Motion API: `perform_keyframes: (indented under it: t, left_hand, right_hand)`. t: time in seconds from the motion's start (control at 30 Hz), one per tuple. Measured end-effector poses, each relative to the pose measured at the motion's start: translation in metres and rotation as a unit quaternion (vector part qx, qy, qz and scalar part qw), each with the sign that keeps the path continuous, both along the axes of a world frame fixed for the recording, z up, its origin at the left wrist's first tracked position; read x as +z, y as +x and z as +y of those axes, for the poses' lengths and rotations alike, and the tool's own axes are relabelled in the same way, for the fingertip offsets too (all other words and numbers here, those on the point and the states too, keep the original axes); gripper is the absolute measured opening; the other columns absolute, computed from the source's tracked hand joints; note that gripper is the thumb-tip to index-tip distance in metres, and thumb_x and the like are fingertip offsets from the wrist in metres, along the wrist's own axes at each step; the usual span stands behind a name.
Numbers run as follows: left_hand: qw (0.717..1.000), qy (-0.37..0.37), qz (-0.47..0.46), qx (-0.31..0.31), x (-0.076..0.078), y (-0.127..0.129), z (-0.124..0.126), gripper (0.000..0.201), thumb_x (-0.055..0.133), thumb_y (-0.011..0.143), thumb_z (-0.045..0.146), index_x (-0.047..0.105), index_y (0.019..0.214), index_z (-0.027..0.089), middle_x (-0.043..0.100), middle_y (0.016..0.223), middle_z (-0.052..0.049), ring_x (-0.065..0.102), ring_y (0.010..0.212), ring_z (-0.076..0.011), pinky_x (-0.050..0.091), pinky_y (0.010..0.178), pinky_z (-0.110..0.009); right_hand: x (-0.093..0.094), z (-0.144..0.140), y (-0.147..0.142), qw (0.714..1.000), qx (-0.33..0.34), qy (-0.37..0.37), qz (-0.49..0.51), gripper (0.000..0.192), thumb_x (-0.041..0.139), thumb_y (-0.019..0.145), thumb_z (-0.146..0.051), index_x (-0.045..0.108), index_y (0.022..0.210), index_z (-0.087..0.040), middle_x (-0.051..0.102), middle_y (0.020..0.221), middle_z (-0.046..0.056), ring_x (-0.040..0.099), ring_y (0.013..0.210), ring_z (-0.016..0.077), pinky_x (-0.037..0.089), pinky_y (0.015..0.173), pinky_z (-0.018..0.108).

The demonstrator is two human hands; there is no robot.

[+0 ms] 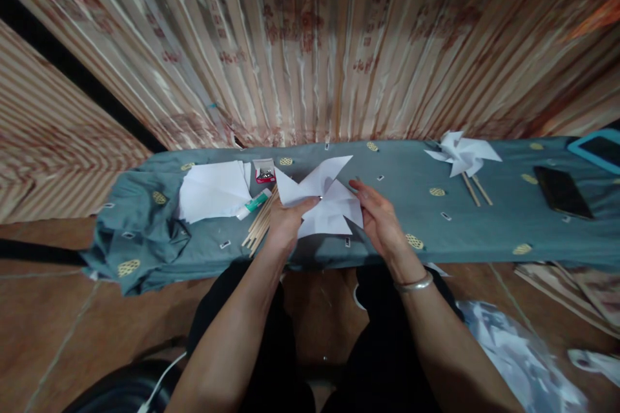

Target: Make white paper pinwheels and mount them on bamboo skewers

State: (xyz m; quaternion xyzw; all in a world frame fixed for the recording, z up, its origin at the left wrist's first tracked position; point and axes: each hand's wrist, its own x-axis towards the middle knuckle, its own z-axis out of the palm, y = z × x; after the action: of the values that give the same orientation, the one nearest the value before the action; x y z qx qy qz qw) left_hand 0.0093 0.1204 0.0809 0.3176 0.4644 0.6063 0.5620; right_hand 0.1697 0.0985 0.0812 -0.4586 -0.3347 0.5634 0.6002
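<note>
A white paper pinwheel (329, 210) is held up over the front of the cloth-covered table. My left hand (287, 218) grips its left side, the thumb lying on the paper by a small shiny pin head (320, 197) at the centre; the other fingers are behind the paper. On the opposite side my right hand (380, 216) is at the edge of the right blade, its fingers bent around it and partly hidden. Several wooden sticks (260, 224) lie beside my left hand. Near them are a green and white glue tube (254, 204) and a small open box of metal pins (265, 171).
A stack of white paper (214, 190) lies on the left of the green tablecloth (407, 197). Finished-looking pinwheels (464, 153) on sticks rest at the right, near a dark phone (562, 191) and a blue-framed tablet (598, 150). A curtain (310, 45) hangs behind. A plastic bag (520, 355) sits on the floor.
</note>
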Motion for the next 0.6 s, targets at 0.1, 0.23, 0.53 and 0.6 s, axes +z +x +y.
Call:
perform_keyframes:
  t: [0.1,0.23,0.53,0.6]
  left_hand:
    - [0.999,-0.005,-0.052,-0.002,0.005,0.001,-0.001,0.037,0.083,0.046,0.019,0.071,0.081,0.014,0.074,0.075,-0.003,0.068,0.069,-0.0195,0.053,0.072,-0.034]
    - [0.996,-0.018,-0.084,-0.003,0.011,-0.001,-0.001,0.033,0.081,0.046,0.016,0.07,0.077,0.014,0.072,0.067,-0.002,0.066,0.063,-0.0175,0.053,0.071,-0.033]
    - [0.999,0.024,0.032,-0.016,-0.001,0.003,0.0,0.035,0.084,0.049,0.024,0.073,0.081,0.014,0.074,0.08,-0.004,0.067,0.071,-0.0203,0.052,0.073,-0.034]
    - [0.999,0.024,0.043,-0.024,-0.001,0.006,-0.002,0.033,0.084,0.049,0.023,0.073,0.078,0.013,0.074,0.077,-0.004,0.067,0.07,-0.0201,0.052,0.073,-0.033]
  right_hand:
    - [-0.005,0.002,0.004,0.997,-0.061,0.025,-0.032,0.044,0.07,0.073,-0.053,0.064,0.105,-0.023,0.075,0.099,0.006,0.07,0.093,0.0256,0.054,0.089,0.045]
    - [-0.003,-0.003,0.015,0.956,-0.152,0.133,-0.212,0.038,0.066,0.081,-0.042,0.062,0.113,-0.022,0.068,0.117,0.01,0.065,0.107,0.0253,0.05,0.096,0.048]
    - [0.017,-0.028,-0.016,0.743,-0.105,0.318,-0.579,0.012,0.056,0.089,-0.021,0.067,0.094,-0.023,0.044,0.145,0.007,0.04,0.136,0.0278,0.036,0.11,0.052]
    - [0.013,-0.022,-0.02,0.731,-0.096,0.306,-0.602,0.011,0.054,0.09,-0.022,0.066,0.092,-0.023,0.042,0.147,0.006,0.032,0.14,0.0284,0.031,0.112,0.054]
